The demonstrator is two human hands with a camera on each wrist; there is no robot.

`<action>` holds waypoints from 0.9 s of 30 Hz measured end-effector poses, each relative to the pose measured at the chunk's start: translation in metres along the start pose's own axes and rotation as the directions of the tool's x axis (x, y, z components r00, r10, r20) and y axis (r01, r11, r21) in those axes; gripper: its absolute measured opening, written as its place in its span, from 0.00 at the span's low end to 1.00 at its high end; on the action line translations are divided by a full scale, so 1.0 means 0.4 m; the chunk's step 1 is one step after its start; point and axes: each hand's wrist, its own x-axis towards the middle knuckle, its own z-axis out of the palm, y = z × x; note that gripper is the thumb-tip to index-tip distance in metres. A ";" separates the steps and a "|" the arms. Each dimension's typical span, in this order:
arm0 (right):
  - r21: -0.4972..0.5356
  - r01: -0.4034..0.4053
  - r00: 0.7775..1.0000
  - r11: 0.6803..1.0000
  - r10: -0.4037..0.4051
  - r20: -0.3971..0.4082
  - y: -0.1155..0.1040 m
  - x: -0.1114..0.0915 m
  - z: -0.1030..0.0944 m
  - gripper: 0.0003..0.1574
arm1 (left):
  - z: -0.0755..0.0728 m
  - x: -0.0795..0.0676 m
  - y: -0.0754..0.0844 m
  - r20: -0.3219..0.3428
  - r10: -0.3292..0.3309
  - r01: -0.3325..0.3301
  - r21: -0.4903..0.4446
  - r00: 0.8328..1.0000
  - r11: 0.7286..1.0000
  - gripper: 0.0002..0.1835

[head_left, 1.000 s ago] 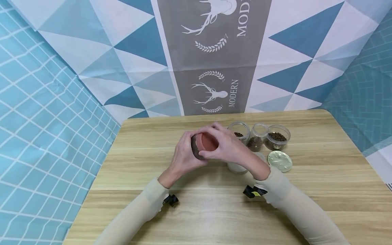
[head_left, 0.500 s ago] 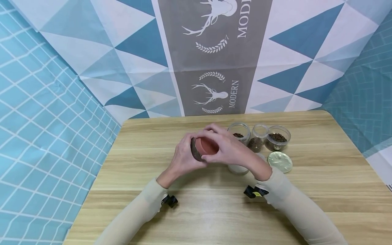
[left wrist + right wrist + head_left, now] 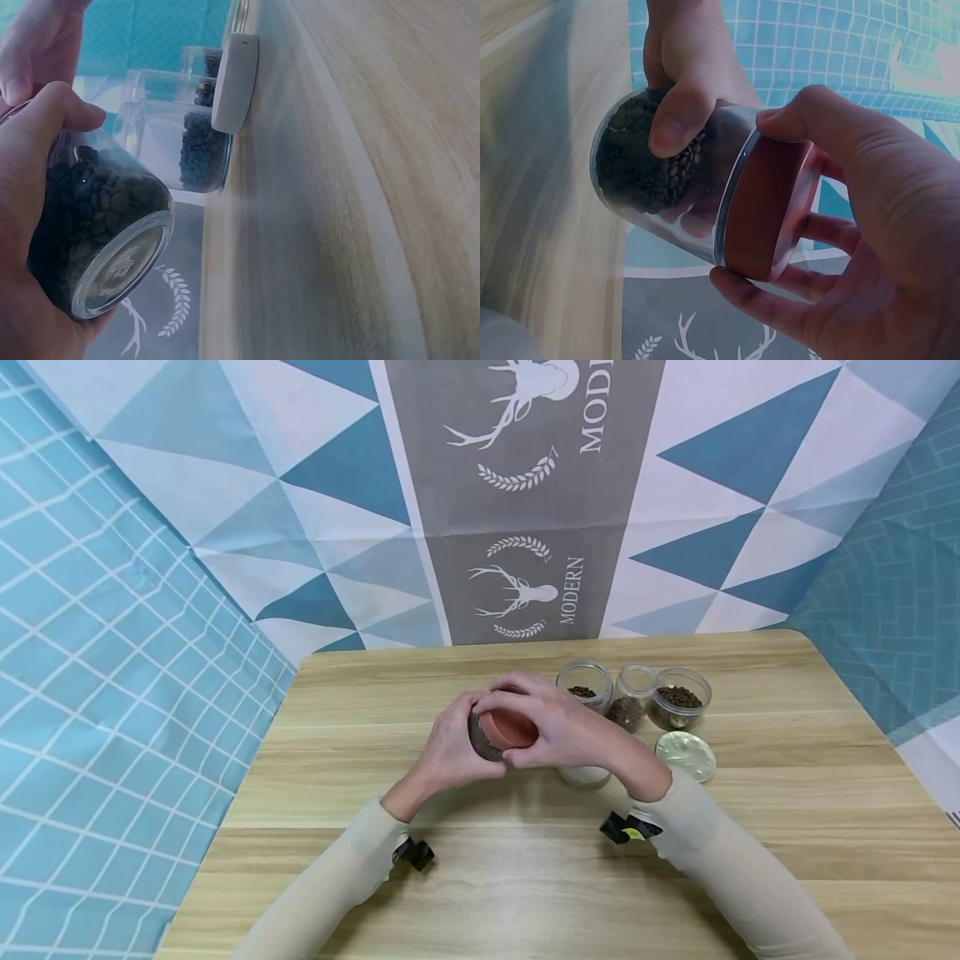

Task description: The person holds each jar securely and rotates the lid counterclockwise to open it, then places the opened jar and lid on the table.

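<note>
A clear glass jar (image 3: 641,169) partly filled with dark beans is held tilted above the table, its base towards the left. My left hand (image 3: 446,747) grips the jar's body, with the thumb across the glass in the right wrist view. On the jar's mouth sits a reddish-brown lid (image 3: 769,206). The fingers and thumb of my right hand (image 3: 562,722) are curled round the rim of this lid. The ridged glass base (image 3: 124,266) shows in the left wrist view. In the head view, both hands hide much of the jar.
Right of the hands stand a wide jar (image 3: 585,678), a narrow jar (image 3: 628,706) and a low jar (image 3: 678,697), all uncovered with dark contents. A pale green-gold lid (image 3: 686,756) lies before them. A white round object (image 3: 585,777) is partly behind the right arm.
Both hands and the jar have shifted slightly towards me. My right hand has turned a little at the lid, its fingers and thumb lower, while the left keeps its grip.
</note>
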 end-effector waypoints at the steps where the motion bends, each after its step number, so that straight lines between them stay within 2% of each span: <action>1: 0.001 0.008 1.000 1.000 -0.008 0.005 0.000 0.000 -0.001 0.39 | -0.001 0.000 0.000 0.006 -0.001 0.001 -0.004 1.000 1.000 0.49; 9: 0.001 0.075 0.996 0.997 -0.075 0.044 0.006 -0.001 -0.011 0.40 | -0.008 -0.001 -0.001 0.067 -0.048 0.052 -0.056 0.997 0.997 0.52; 16: 0.011 0.165 0.982 0.986 -0.166 0.091 0.012 -0.002 -0.019 0.38 | -0.009 -0.001 -0.006 0.114 -0.068 0.080 -0.110 0.991 0.991 0.52; 23: 0.008 0.169 0.978 0.986 -0.169 0.122 0.011 -0.005 -0.024 0.39 | -0.011 0.000 -0.004 0.117 -0.070 0.085 -0.124 0.991 0.989 0.53; 27: 0.008 0.159 0.976 0.987 -0.158 0.147 0.011 -0.006 -0.028 0.43 | -0.011 0.000 -0.001 0.119 -0.057 0.074 -0.138 0.991 0.988 0.52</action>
